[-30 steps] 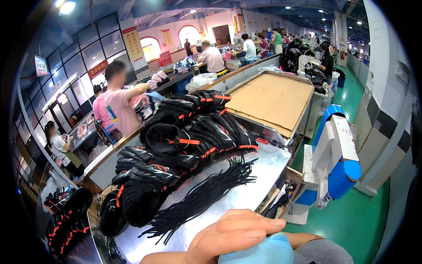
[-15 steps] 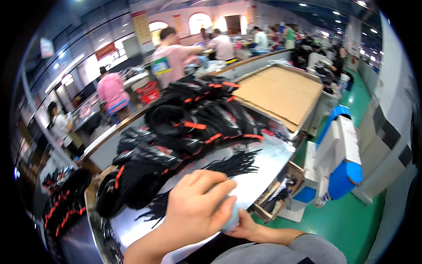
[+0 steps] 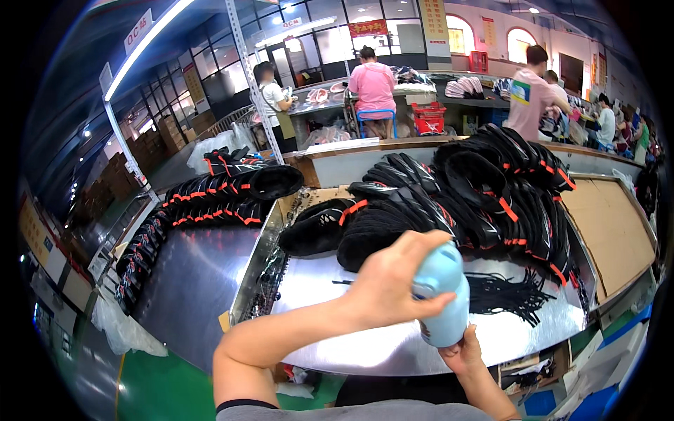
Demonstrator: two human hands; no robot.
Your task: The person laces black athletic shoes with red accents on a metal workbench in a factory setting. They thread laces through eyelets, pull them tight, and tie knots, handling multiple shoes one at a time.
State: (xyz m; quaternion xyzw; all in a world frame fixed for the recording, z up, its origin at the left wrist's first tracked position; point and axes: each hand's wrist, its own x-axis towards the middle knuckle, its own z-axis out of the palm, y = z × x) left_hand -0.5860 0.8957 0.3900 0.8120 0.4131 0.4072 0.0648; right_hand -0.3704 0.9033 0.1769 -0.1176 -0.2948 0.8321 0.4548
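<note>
A light blue bottle stands tilted in front of me, above the near edge of the metal table. My left hand is closed around its upper part, with the thumb across the side. At the bottle's lower end, the fingers of my right hand grip the base. Just beyond the bottle lies a bundle of black laces. Behind my hands are piled black shoe uppers with orange trim.
A lower metal surface at the left carries a curved row of similar black uppers. Brown cardboard covers a tray at the right. Several people work at benches beyond the partition, one in pink. An open drawer sits below the table's right side.
My view has swung to the left, bringing the left-hand row of uppers into full sight. The bottle, mostly hidden behind my left hand before, now shows clearly, still held by both hands.
</note>
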